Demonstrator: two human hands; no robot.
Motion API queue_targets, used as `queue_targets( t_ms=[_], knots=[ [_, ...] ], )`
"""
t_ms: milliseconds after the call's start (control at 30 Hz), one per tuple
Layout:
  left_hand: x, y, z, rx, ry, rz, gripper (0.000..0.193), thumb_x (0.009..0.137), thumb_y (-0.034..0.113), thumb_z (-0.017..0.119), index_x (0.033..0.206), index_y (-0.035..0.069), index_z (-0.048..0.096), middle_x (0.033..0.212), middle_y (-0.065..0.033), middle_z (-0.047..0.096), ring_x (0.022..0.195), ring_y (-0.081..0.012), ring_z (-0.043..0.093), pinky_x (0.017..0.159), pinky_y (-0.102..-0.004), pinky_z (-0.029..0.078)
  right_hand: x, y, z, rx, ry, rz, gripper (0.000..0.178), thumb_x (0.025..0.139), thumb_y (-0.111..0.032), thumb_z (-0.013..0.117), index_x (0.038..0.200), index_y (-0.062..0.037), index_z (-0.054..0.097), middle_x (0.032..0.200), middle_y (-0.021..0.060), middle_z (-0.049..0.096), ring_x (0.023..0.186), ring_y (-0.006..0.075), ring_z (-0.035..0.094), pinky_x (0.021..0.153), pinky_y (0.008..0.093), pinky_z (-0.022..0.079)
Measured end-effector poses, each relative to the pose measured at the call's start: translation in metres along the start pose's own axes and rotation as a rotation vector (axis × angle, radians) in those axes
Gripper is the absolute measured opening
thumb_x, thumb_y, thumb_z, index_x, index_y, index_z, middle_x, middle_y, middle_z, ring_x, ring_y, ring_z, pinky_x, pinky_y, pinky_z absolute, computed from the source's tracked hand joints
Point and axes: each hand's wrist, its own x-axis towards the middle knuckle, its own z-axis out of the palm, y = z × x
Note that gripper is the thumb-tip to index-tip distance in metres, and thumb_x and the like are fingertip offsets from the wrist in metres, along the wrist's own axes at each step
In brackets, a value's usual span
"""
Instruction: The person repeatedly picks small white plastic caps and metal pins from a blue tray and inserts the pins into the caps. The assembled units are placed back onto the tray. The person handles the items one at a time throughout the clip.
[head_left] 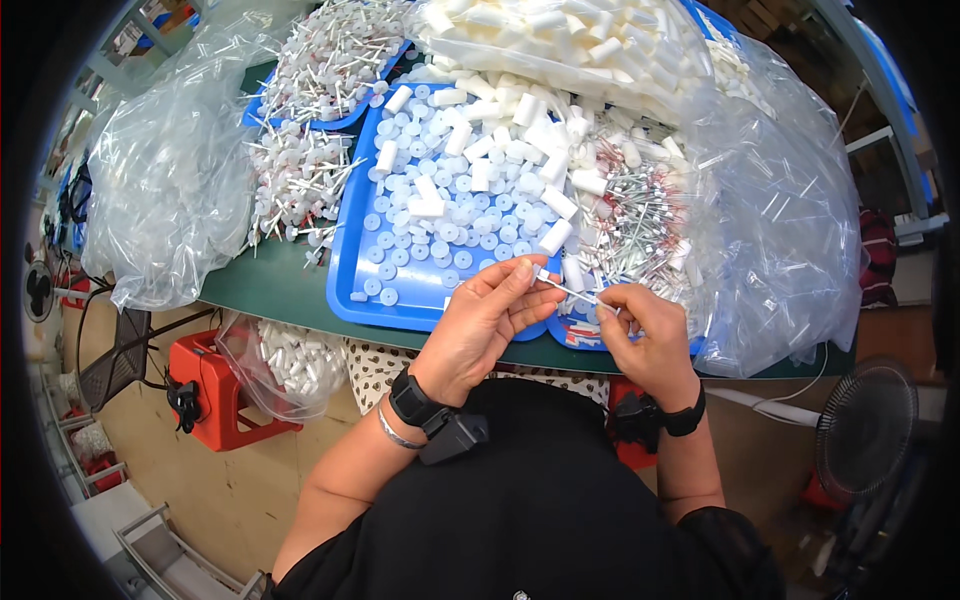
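My left hand (487,312) pinches the white head of a thin white rod (570,290) between thumb and fingertips. At the rod's other end, my right hand (645,332) is closed on it with thumb and forefinger. Both hands are just above the near edge of the blue tray (345,275). Loose translucent discs (450,228) with centre holes lie in that tray, with short white cylinders (556,237) strewn among them. Close to my right hand is a pile of thin metal pins (640,215) with white and reddish ends. What the fingers cover of the rod is hidden.
A big clear bag of white cylinders (570,45) lies at the back. Finished-looking stemmed discs (300,180) are heaped at the left, beside a crumpled plastic bag (170,190). Another plastic bag (780,230) bulges at right. Below are a red stool (215,400) and a fan (865,425).
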Motion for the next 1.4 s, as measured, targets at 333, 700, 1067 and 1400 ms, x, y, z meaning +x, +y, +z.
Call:
queue_targets(
  t_ms=[333, 700, 1067, 1400],
  knots=[
    [0.001, -0.002, -0.008, -0.043, 0.029, 0.010, 0.034, 0.098, 0.021, 0.057, 0.122, -0.003, 0.055, 0.108, -0.0156, 0.065, 0.100, -0.0224, 0.067, 0.087, -0.0284, 0.056, -0.001, 0.002, 0.006, -0.002, 0.014, -0.031, 0.010, 0.080, -0.001, 0.069, 0.087, -0.0028, 0.064, 0.072, 0.0069, 0.063, 0.054, 0.0173, 0.060, 0.051, 0.0297, 0.046],
    [-0.002, -0.008, 0.000, 0.042, -0.098, -0.069, 0.036, 0.098, 0.020, 0.059, 0.127, 0.000, 0.055, 0.118, -0.0106, 0.064, 0.107, -0.0189, 0.064, 0.094, -0.0289, 0.052, 0.000, 0.001, 0.019, 0.307, -0.072, 0.151, 0.009, 0.093, -0.007, 0.060, 0.093, 0.0010, 0.063, 0.075, 0.0091, 0.066, 0.060, 0.0166, 0.063, 0.056, 0.0272, 0.049],
    [-0.003, 0.028, -0.010, 0.187, 0.067, 0.173, 0.033, 0.096, 0.023, 0.061, 0.121, 0.001, 0.060, 0.095, -0.0019, 0.063, 0.086, -0.0098, 0.060, 0.073, -0.0242, 0.051, 0.004, -0.004, 0.023, 0.423, -0.196, 0.337, 0.020, 0.100, -0.014, 0.052, 0.110, 0.0007, 0.061, 0.079, 0.0100, 0.069, 0.064, 0.0121, 0.065, 0.060, 0.0251, 0.051],
    [0.007, 0.101, -0.059, 0.385, 0.199, 0.411, 0.042, 0.094, 0.022, 0.064, 0.128, 0.000, 0.053, 0.118, -0.0119, 0.064, 0.100, -0.0175, 0.065, 0.080, -0.0268, 0.053, 0.021, 0.038, -0.003, -0.326, 0.024, 0.215, 0.016, 0.086, -0.017, 0.067, 0.096, -0.0036, 0.066, 0.079, 0.0129, 0.068, 0.065, 0.0308, 0.065, 0.059, 0.0371, 0.050]
  ],
)
